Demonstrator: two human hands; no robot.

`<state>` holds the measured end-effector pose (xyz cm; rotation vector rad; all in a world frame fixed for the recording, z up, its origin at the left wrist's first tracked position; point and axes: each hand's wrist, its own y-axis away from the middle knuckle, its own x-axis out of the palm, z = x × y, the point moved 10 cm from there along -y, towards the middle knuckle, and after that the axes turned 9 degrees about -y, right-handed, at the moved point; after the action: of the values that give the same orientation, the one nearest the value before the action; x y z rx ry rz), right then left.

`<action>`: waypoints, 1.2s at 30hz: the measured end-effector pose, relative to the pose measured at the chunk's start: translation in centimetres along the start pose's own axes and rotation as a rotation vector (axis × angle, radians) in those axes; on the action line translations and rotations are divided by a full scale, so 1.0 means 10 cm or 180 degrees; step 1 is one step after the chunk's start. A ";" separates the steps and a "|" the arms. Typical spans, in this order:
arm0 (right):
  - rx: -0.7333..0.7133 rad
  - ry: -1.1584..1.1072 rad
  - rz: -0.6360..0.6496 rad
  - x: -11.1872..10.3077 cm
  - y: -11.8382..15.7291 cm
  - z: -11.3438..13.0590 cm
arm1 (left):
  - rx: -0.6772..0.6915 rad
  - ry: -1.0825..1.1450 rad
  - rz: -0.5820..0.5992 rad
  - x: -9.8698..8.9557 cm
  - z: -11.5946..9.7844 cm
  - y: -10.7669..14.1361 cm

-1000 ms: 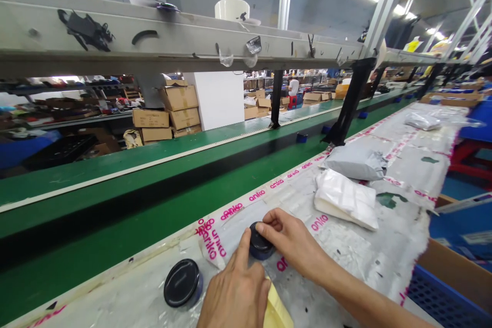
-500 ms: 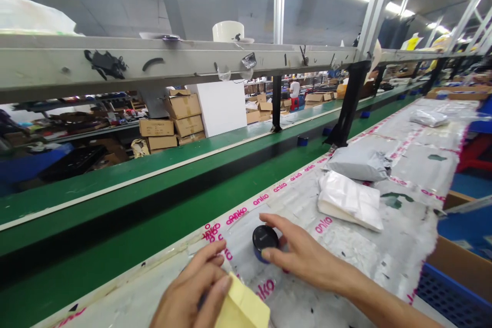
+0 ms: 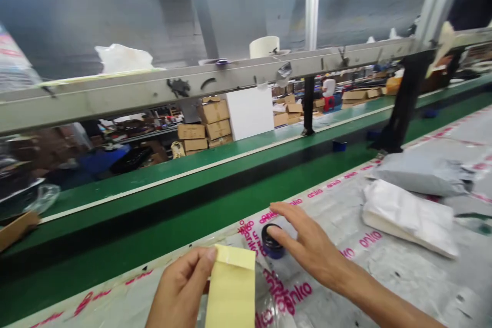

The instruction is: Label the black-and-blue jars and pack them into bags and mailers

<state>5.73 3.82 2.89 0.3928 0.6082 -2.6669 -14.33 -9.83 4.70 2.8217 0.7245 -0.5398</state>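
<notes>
My left hand (image 3: 184,282) pinches a pale yellow paper piece (image 3: 232,289) by its upper left corner, with a folded strip along its top. To the right, a small round black and dark blue object (image 3: 272,246) stands on the plastic-covered table (image 3: 326,220). My right hand (image 3: 307,241) reaches over it with fingers apart, the thumb overlapping its top edge. Whether the thumb touches it cannot be made out.
A white stack of bags (image 3: 409,218) and a grey plastic parcel (image 3: 423,171) lie at the right. Beyond the table edge runs a green conveyor (image 3: 215,205) with small blue items (image 3: 339,146). A beam (image 3: 230,74) crosses above; cardboard boxes (image 3: 215,120) stand behind.
The view has turned left. The yellow paper is now raised and shows more fully in my left hand. My right thumb has shifted over the top of the round object.
</notes>
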 end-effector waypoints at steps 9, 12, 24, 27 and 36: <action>0.0456 -0.1410 0.0940 0.51 0.37 0.34 | 0.0276 -0.0051 0.0063 0.07 -0.15 0.07; 0.0528 -0.1618 0.0956 0.59 0.35 0.28 | 0.0261 0.0023 0.0129 0.09 -0.15 0.09; 0.1191 -0.2424 0.0800 0.73 0.30 0.21 | 0.0301 0.0831 0.0580 0.22 -0.08 0.17; 0.1279 -0.2604 0.0899 0.78 0.27 0.20 | 0.0346 0.0952 0.0917 0.34 -0.07 0.17; 0.0868 -0.2496 0.1130 0.77 0.24 0.38 | 0.0341 0.0620 0.1209 0.40 0.04 0.21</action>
<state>-0.79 -2.20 2.67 -0.4352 -0.0647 -2.2870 -10.19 -10.02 2.91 3.0314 0.1768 -0.2489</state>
